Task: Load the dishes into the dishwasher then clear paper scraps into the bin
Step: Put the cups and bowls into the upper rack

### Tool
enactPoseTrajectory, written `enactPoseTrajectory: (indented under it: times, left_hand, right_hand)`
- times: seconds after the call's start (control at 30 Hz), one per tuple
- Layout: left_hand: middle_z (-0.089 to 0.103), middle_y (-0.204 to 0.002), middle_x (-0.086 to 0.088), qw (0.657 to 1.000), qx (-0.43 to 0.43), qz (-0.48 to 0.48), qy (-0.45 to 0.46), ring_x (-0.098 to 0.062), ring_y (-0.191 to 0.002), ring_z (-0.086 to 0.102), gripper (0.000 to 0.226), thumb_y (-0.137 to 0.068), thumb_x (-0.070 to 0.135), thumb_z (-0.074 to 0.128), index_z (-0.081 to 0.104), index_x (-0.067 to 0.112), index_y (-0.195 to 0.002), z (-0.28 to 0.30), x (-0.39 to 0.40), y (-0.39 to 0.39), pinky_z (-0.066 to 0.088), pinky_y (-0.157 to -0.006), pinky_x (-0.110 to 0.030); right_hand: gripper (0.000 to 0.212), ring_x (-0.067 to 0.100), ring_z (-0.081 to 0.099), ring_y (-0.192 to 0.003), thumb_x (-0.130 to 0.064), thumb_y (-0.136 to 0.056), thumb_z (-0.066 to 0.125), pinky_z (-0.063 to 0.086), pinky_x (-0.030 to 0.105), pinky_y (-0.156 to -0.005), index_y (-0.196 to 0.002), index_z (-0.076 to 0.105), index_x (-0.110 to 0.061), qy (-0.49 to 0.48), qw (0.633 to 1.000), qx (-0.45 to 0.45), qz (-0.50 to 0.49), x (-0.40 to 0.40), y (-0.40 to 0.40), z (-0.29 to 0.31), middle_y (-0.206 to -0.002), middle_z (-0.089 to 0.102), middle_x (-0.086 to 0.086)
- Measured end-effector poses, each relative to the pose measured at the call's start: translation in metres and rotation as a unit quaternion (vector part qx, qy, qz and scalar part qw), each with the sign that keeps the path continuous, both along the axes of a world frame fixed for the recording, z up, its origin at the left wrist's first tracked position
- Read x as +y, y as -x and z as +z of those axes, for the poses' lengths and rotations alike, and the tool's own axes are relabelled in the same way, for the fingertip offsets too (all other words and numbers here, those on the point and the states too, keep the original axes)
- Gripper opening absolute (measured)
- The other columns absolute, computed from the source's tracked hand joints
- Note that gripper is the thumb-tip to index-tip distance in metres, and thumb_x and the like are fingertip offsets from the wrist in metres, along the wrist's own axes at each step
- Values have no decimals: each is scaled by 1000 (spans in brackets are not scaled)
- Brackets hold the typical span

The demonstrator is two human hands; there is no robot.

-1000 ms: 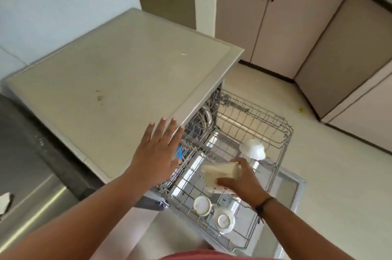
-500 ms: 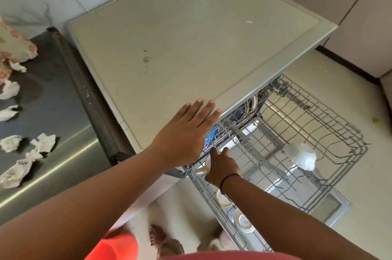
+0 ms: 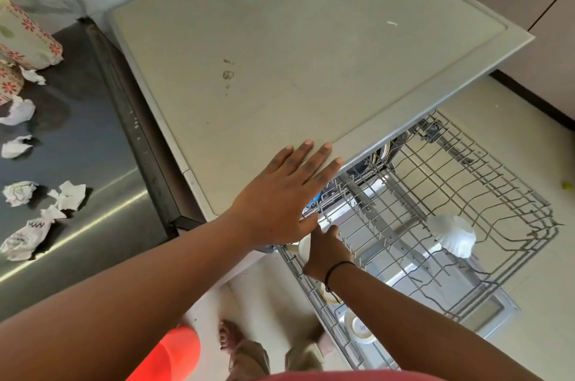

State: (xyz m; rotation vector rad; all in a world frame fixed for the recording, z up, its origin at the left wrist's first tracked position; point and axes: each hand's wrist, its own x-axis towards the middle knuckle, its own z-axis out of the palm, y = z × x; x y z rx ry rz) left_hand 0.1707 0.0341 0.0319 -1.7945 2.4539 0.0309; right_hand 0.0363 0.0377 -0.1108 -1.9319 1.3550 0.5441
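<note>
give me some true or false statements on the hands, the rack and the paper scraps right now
1. The left hand lies flat on the dishwasher top. True.
2. The right hand is empty. False: it holds a cream dish at the rack's near corner.
3. The dishwasher rack is pulled out. True.
4. A white shell-shaped dish sits in the rack. True.
5. The paper scraps are already binned. False: they lie on the steel counter.

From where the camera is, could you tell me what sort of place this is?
Most likely a home kitchen: a dishwasher stands open with its wire rack pulled out, a steel counter sits beside it, and cabinet doors line the far wall.
</note>
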Motion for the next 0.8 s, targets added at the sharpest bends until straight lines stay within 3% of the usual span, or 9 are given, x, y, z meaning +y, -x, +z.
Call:
enactPoseTrajectory:
  times: [0.17,0.3,0.37,0.43,0.57,0.8]
  left_hand:
    - [1,-161,-4,1000,2,3,-7,-27,-148,-1,85,-86,52,44,3,21,-154,-2,0,-1,11,-119,-45]
    - [0,-161,-4,1000,5,0,-8,-26,-148,-3,85,-86,52,44,2,21,-154,-2,0,-1,8,-120,-44]
    - [0,-161,-5,1000,7,-4,-9,-27,-148,-3,84,-86,53,41,2,20,-154,-2,0,-2,7,-120,-44]
    - [0,-161,-5,1000,9,-5,-10,-27,-148,-2,83,-86,55,38,4,20,-154,-2,1,-3,7,-120,-44]
    - [-1,-161,-5,1000,24,-5,-12,-26,-148,-4,82,-88,56,37,1,22,-153,-1,2,-4,4,-120,-42]
    - [-7,-161,-1,984,167,46,-30,-20,-148,-8,77,-92,59,34,3,22,-153,13,29,-18,-8,-117,-32]
  right_hand:
    - [103,38,64,-90,-6,-70,71,56,38,-70,-149,8,-27,-48,996,-3,81,-9,7,-4,-142,12,19]
    - [113,36,59,-103,-17,-66,82,54,31,-61,-149,7,-30,-91,993,-47,56,-19,18,-10,-143,20,14]
    - [115,34,52,-116,-25,-64,85,55,36,-80,-150,9,-29,-109,990,-92,-9,-25,28,-9,-144,26,12]
    - [106,31,46,-126,-31,-68,84,44,40,-99,-150,16,-26,-98,980,-142,-95,-30,41,0,-146,34,11]
    - [82,25,51,-122,-46,-77,74,42,36,-99,-144,32,-22,-14,973,-146,-177,-37,70,32,-138,49,9]
    - [62,21,51,-117,-56,-80,61,45,39,-98,-133,41,-31,226,960,-102,-131,-30,74,134,-128,55,1]
